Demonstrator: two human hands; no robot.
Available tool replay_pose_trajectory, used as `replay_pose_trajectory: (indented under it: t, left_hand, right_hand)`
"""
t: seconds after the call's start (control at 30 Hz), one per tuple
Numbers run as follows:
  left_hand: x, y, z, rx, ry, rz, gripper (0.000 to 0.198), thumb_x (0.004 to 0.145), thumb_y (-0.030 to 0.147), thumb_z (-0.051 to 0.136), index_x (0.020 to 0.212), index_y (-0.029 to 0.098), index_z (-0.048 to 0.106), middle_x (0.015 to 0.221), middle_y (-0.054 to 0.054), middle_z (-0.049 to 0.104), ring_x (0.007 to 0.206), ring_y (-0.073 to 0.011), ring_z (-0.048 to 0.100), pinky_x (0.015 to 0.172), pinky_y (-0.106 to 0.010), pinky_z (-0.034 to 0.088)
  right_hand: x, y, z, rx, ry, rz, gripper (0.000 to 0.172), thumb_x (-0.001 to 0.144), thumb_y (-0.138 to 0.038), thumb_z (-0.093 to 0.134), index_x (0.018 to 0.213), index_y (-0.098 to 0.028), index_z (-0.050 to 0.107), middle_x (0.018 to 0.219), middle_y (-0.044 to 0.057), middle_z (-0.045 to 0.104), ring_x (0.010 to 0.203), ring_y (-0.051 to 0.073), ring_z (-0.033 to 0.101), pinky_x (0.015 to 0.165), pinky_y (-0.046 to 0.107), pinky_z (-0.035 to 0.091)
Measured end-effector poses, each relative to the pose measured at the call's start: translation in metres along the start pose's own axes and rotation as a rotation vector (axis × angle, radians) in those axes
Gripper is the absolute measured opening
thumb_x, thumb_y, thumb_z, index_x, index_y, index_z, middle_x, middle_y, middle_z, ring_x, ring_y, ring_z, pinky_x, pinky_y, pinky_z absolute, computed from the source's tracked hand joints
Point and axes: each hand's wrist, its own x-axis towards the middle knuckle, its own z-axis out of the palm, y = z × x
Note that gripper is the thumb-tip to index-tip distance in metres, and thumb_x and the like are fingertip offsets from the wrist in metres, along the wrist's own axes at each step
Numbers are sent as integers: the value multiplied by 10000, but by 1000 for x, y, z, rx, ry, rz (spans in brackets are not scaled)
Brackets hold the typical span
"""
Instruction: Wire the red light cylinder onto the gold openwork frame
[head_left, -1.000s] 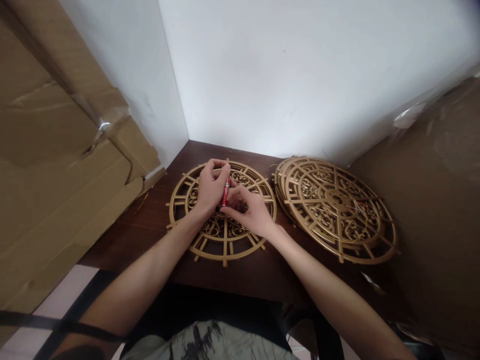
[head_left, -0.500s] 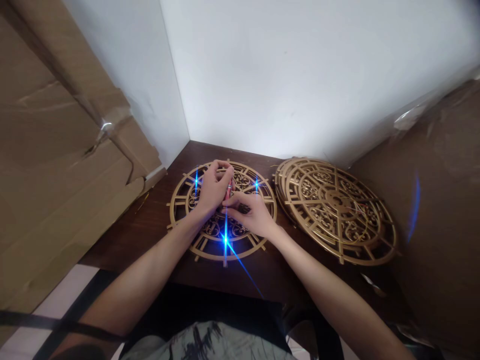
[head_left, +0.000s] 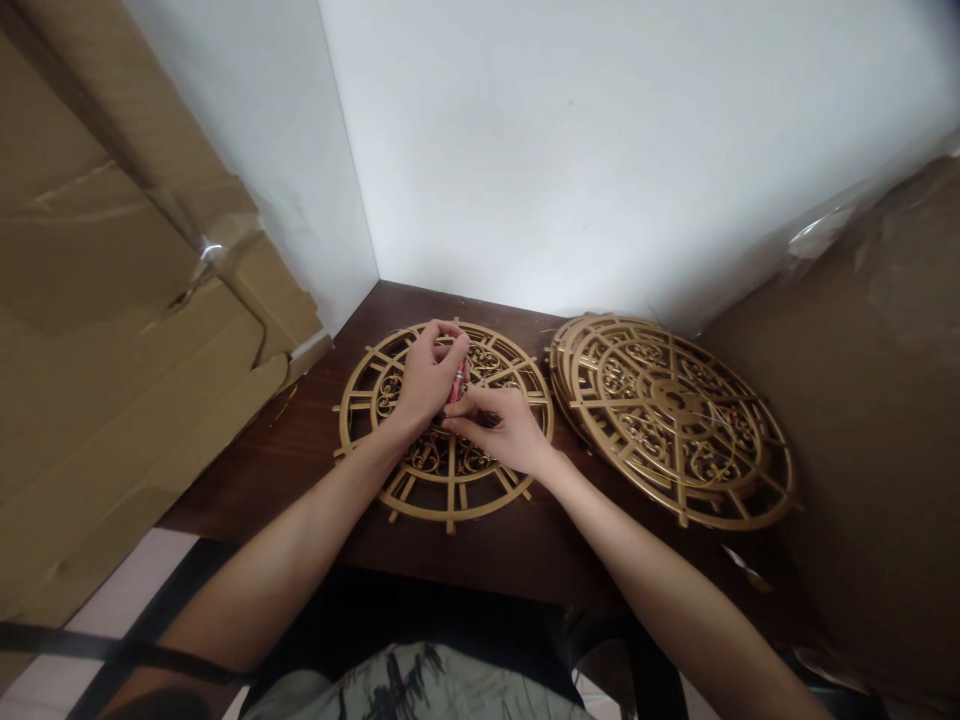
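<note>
A round gold openwork disc [head_left: 369, 400] lies flat on the dark wooden table [head_left: 480, 545] in front of me. Both hands meet over its centre. My left hand [head_left: 426, 372] is closed round a small red cylinder [head_left: 456, 383], held nearly upright. My right hand [head_left: 501, 425] pinches at the lower end of the same red cylinder, fingers pressed together. The disc's centre is hidden under my hands.
A stack of similar gold discs [head_left: 671, 415] lies to the right, with thin wires on top. Flattened cardboard [head_left: 127, 330] leans on the left, a plastic-wrapped brown box [head_left: 877, 400] stands on the right. White walls close the back.
Blue light points flashed on the disc half a second ago and are gone now. My hands stayed over the centre; the red cylinder is more covered by my fingers than a second ago.
</note>
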Motion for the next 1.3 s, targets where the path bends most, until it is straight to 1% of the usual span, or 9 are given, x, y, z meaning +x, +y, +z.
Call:
replay_pose_trajectory:
  t: [0.27,0.4,0.57,0.93,1.2,1.3]
  left_hand:
    - [0,-1,0,10,-1,-5,190,810,347,561,856,185,474,490,48,521,401,-74,480,404,-159,375]
    - [1,-1,-1,38,4,-6,201,797,357,568,873,192,482,487,55,496,400,-82,478,390,-167,365]
    - [1,2,-1,96,11,-20,204,786,354,576,885,193,502,473,65,469,374,-72,444,369,-162,321]
    - [4,-5,-1,79,19,-9,215,780,368,586,874,191,506,488,53,485,406,-78,476,383,-161,333]
    - [3,-3,0,75,27,-18,209,774,354,595,860,188,502,475,60,478,394,-73,461,385,-161,340]
    - [2,-2,1,46,16,-27,204,783,357,584,858,190,495,481,56,495,388,-72,455,389,-165,354]
  right_hand:
    - [-1,0,-2,-4,-30,13,96,808,-261,630,777,-172,651,729,10,689,629,116,624,612,212,465]
    - [0,-1,-3,6,-52,-1,74,810,-234,622,779,-172,647,746,15,686,652,121,626,646,225,472]
    - [-1,1,-2,16,-31,-37,54,805,-216,624,790,-169,646,755,19,692,676,130,644,666,237,485]
    - [-2,2,-2,8,-8,-57,62,816,-228,611,804,-176,643,763,17,697,678,125,649,671,249,497]
    - [-2,3,-1,16,1,-72,62,815,-221,611,804,-169,643,753,21,693,669,124,647,665,242,493]
    - [-1,2,-1,18,-1,-48,66,806,-230,621,789,-171,646,734,16,691,644,121,641,640,228,485]
